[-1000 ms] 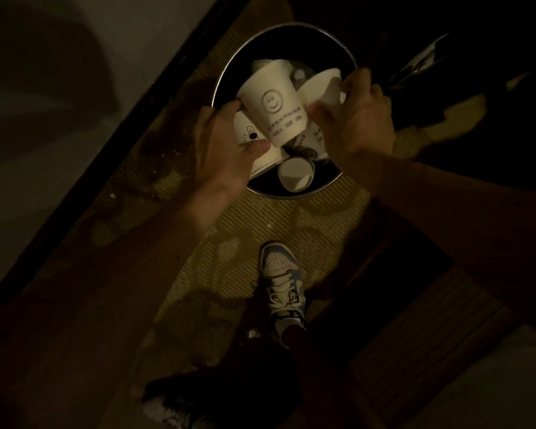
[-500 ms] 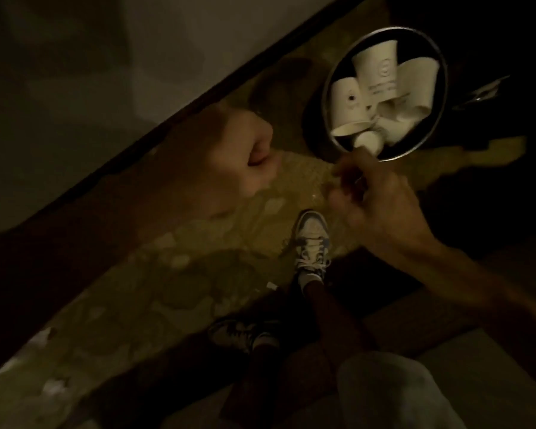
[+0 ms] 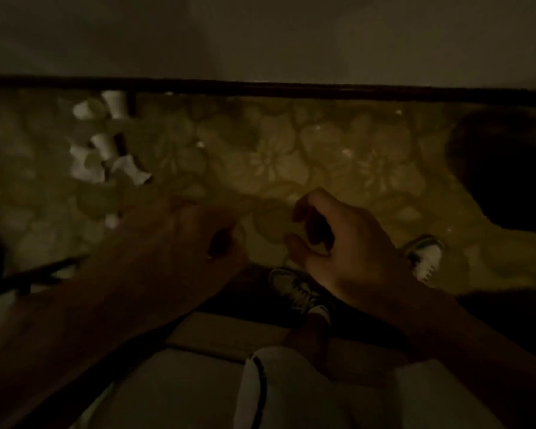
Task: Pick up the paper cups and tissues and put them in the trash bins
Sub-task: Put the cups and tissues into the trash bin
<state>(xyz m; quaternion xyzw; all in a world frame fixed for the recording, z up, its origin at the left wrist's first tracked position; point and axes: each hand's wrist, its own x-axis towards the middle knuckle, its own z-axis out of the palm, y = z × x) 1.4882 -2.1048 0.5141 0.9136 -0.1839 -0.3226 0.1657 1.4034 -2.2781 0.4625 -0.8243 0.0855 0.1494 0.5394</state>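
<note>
Several white paper cups point(image 3: 106, 156) lie scattered on the patterned carpet at the upper left, near the dark skirting, and one small white piece point(image 3: 112, 219) lies closer to me. My left hand point(image 3: 198, 233) hovers low over the carpet at the centre, blurred, its fingers curled in with nothing visible in it. My right hand point(image 3: 338, 243) hangs beside it to the right, fingers loosely curled and holding nothing. A dark round shape point(image 3: 502, 168) at the right edge may be the trash bin, but its inside is not visible.
The room is very dim. A pale wall point(image 3: 260, 35) and a dark skirting board point(image 3: 291, 88) run across the top. My two sneakers point(image 3: 294, 289) point(image 3: 424, 258) stand on the floral carpet point(image 3: 276, 162). A dark slanted object point(image 3: 41, 274) lies at the left edge.
Both hands let go of the cups over the bin and drew back. The view swung left, so the bin left the centre and scattered cups on the carpet came into sight.
</note>
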